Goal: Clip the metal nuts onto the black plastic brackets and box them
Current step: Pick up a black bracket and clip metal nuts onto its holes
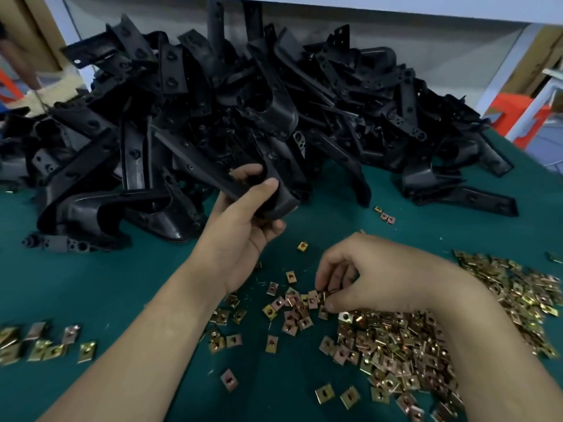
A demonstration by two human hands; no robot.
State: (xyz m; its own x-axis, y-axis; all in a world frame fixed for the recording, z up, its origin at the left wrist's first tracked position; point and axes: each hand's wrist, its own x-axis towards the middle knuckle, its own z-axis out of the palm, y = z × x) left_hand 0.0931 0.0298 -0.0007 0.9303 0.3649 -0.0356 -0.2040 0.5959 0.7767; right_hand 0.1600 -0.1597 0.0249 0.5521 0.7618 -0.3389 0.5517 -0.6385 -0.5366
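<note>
Left hand (240, 229): fingers curled round bracket (210, 178). Right hand (377, 275): fingertips (335, 275) pinching one nut (330, 291), pile (396, 339) just beside. Advised: lift a single nut, slot facing bracket edge beyond left thumb.

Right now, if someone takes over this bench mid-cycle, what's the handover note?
Left hand grips one black bracket, held just in front of the bracket pile.
Right hand pinches a metal nut at the edge of the loose nuts spread on the green table.
Done: no nut visibly clipped on the held bracket, and no box is in view.
Left: clip the nut on, then work through the pile and box the parts.
</note>
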